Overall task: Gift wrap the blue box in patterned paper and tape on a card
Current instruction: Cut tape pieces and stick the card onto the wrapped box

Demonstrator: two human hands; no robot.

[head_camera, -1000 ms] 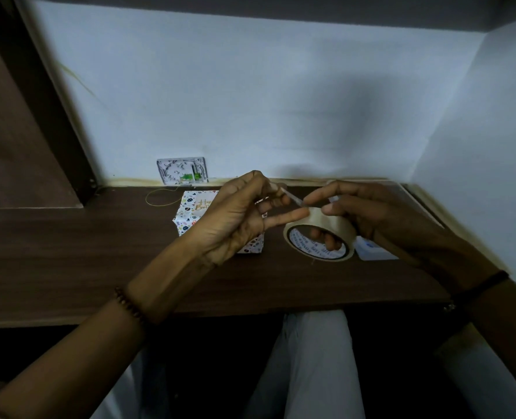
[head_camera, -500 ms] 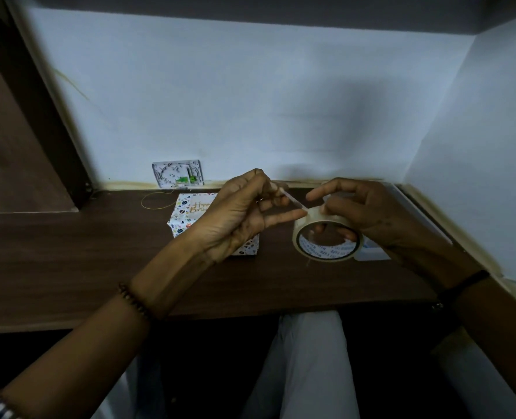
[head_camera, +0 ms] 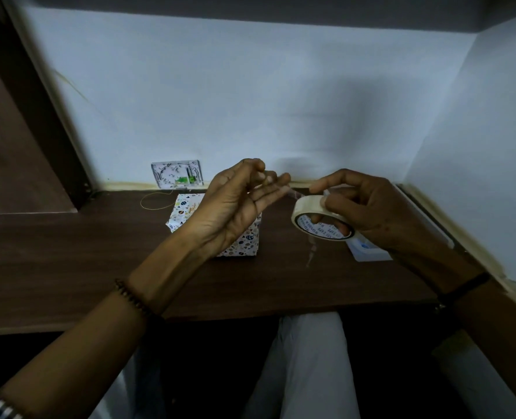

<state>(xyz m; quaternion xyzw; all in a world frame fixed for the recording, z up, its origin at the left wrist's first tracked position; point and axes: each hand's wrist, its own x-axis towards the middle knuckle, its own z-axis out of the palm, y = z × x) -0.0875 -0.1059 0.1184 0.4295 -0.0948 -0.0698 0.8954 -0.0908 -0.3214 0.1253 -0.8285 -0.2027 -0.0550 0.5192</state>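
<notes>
Now, wrapped box (head_camera: 184, 211): covered in white patterned paper, it stands on the tabletop (head_camera: 69, 252) about mid-width, nearer the back edge than the front (its right part is hidden by a hand).
Left hand (head_camera: 232, 207): raised in front of the box, palm turned sideways, fingers loosely straight and spread, thumb lifted apart from them; it grips nothing that I can see.
Tape strip (head_camera: 294, 193): a thin clear length runs from the roll toward the left fingertips; whether it is stuck to them I cannot tell.
Tape roll (head_camera: 306, 204): pale, tilted, held off the tabletop; a wispy clear strand hangs below it.
Right hand (head_camera: 371, 213): curled round the roll, thumb on its outer face, fingers through the core.
White item (head_camera: 368, 251): flat, with a blue mark, lying under the right hand toward the right edge.
Thin loop (head_camera: 157, 201): lies by the back edge, left of the box.
Wall plate (head_camera: 176, 174): on the wall just above the back edge.
Wrists: a beaded bracelet (head_camera: 132, 297) on the left, a dark band (head_camera: 468, 285) on the right.
</notes>
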